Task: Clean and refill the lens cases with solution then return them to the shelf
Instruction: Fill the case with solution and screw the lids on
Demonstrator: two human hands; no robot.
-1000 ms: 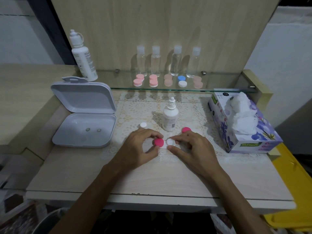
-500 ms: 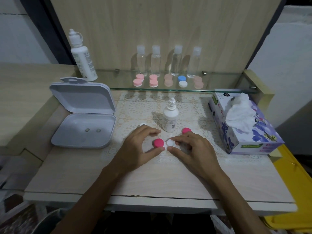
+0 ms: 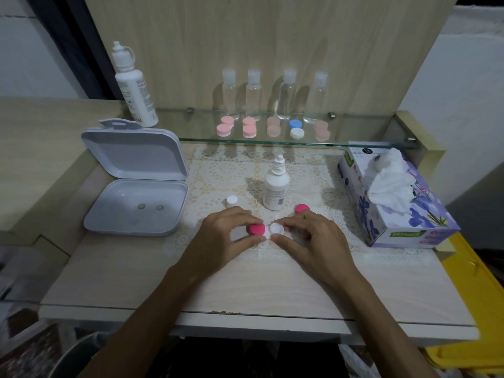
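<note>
Reaching in from the near edge of the surface (image 3: 245,293), both forearms meet over a lace mat (image 3: 308,170). The left hand (image 3: 222,236) pinches a deep pink cap (image 3: 257,229) between thumb and forefinger, fingers curled round it. The right hand (image 3: 311,238) holds the white lens case (image 3: 276,229) with thumb and forefinger curled at its open well, just beside the pink cap; case and cap sit low over the mat, and whether the cap is seated on the case cannot be told.

Just beyond the right hand lies a second pink cap (image 3: 302,208) on the mat, and beyond the left hand a small white cap (image 3: 232,199). Between these two stands a small white solution bottle (image 3: 276,189), upright, its nozzle bare.

To the left an open grey box (image 3: 136,192) rests with its lid tilted back and two small round pieces inside. To the right sits a flowered tissue box (image 3: 392,211) with tissue bunched out of the top.

Farther back, a glass shelf (image 3: 354,132) carries five closed lens cases (image 3: 272,128), mostly pink, one blue and white, in front of four clear bottles (image 3: 272,94). A tall white bottle (image 3: 133,88) stands at the shelf's left end.
</note>
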